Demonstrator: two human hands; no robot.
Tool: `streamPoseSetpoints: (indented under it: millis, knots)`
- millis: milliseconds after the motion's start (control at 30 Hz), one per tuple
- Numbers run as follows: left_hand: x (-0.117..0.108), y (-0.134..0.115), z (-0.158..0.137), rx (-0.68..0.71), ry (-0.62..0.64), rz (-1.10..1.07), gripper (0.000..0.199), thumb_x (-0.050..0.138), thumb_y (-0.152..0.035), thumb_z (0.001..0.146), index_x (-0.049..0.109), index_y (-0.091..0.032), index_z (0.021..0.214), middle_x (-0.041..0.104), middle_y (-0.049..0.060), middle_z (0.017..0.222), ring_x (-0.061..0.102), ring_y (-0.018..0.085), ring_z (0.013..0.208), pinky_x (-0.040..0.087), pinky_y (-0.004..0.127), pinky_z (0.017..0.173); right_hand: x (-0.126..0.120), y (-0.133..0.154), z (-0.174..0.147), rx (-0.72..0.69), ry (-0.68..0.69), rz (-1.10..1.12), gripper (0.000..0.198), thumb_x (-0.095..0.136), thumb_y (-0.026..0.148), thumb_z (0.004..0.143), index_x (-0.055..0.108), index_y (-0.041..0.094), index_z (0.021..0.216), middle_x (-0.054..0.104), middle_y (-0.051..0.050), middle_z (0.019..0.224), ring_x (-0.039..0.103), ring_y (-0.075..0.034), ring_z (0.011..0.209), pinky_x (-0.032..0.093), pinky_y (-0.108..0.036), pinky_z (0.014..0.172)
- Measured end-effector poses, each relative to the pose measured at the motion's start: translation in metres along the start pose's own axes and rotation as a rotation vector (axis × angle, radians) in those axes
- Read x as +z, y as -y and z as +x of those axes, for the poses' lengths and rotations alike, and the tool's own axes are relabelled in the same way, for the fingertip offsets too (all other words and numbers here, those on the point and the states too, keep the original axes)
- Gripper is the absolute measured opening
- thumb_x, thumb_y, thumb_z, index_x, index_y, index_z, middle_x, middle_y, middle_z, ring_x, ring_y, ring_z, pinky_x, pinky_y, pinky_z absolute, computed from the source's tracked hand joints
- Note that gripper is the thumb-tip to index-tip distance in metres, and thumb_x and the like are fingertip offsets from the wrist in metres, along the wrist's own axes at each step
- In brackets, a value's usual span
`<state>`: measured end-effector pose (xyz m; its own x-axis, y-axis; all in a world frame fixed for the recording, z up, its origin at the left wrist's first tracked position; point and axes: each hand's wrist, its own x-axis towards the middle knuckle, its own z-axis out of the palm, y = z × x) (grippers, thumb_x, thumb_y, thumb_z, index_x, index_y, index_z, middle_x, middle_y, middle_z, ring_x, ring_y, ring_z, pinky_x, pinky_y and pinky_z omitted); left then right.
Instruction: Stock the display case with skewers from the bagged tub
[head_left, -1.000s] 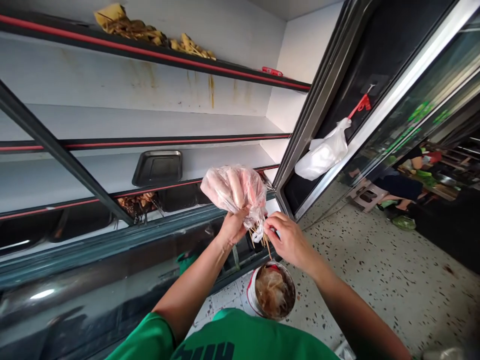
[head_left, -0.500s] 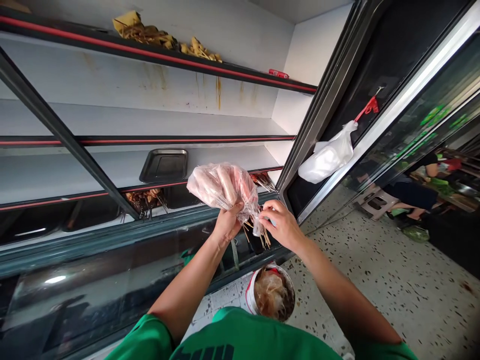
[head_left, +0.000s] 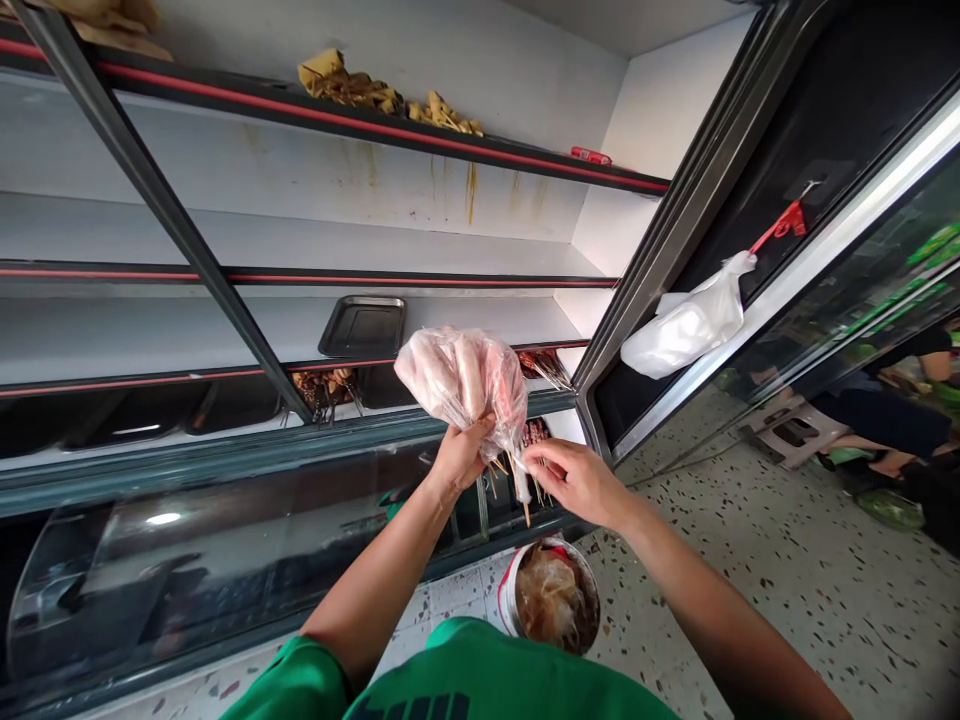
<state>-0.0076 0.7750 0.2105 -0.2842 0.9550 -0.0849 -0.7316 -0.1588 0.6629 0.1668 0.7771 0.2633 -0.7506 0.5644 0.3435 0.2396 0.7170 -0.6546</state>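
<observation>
A clear plastic bag point(head_left: 465, 380) of pale pink, sausage-like pieces hangs over the cabinet's front edge. Thin wooden sticks point(head_left: 527, 510) poke out below the bag's gathered neck. My left hand point(head_left: 461, 455) is closed round the lower part of the bag. Thumb and fingers of my right hand point(head_left: 574, 480) pinch together at the bag's twisted end, beside the sticks. Just behind my right fingers lie dark meat skewers point(head_left: 535, 432) in the lower case, partly hidden by the bag and hand.
The display cabinet holds a metal tray point(head_left: 364, 326) and browned skewers point(head_left: 326, 390); yellow food rolls point(head_left: 442, 115) lie on the top shelf. A white bag point(head_left: 686, 320) hangs at the right. Below stands a waste bucket point(head_left: 508, 590). A person sits near a stool point(head_left: 795, 430).
My view has swung left, so the cabinet appears further right. My right hand has slid down slightly along the bag's end, which now hangs longer and straighter. My left hand keeps its hold.
</observation>
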Motion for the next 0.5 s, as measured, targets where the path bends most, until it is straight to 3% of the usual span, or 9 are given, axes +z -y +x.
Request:
streamPoseSetpoints:
  millis: [100, 200, 333, 500]
  knots:
    - [0.002, -0.001, -0.002, 0.072, 0.006, -0.008, 0.042, 0.077, -0.019, 0.056, 0.064, -0.016, 0.096, 0.069, 0.006, 0.091, 0.064, 0.023, 0.090, 0.050, 0.038, 0.084, -0.002, -0.009, 0.001, 0.266, -0.041, 0.175, 0.029, 0.045, 0.034, 0.089, 0.063, 0.016, 0.101, 0.065, -0.001, 0.063, 0.054, -0.011, 0.052, 0.044, -0.024, 0.055]
    - [0.006, -0.005, -0.003, 0.168, 0.009, 0.032, 0.044, 0.076, -0.024, 0.059, 0.063, -0.017, 0.100, 0.069, 0.006, 0.095, 0.063, 0.024, 0.096, 0.047, 0.042, 0.089, -0.002, -0.021, 0.016, 0.269, -0.169, 0.149, 0.026, 0.053, 0.038, 0.084, 0.069, 0.017, 0.088, 0.065, -0.002, 0.069, 0.057, -0.012, 0.059, 0.045, -0.024, 0.058]
    - [0.010, -0.008, -0.006, 0.294, -0.049, 0.098, 0.051, 0.076, -0.028, 0.061, 0.061, -0.019, 0.109, 0.067, 0.006, 0.104, 0.059, 0.024, 0.104, 0.043, 0.041, 0.095, 0.003, -0.016, 0.039, 0.226, -0.124, -0.115, 0.017, 0.062, 0.032, 0.078, 0.069, 0.018, 0.072, 0.060, -0.001, 0.070, 0.056, -0.012, 0.063, 0.043, -0.023, 0.061]
    - [0.007, -0.003, -0.005, 0.405, -0.121, 0.165, 0.057, 0.074, -0.033, 0.063, 0.058, -0.022, 0.117, 0.064, 0.006, 0.114, 0.053, 0.025, 0.114, 0.041, 0.039, 0.098, 0.018, 0.012, 0.048, 0.178, -0.170, -0.655, 0.008, 0.059, 0.019, 0.077, 0.064, 0.015, 0.073, 0.060, -0.009, 0.085, 0.056, -0.019, 0.082, 0.044, -0.030, 0.074]
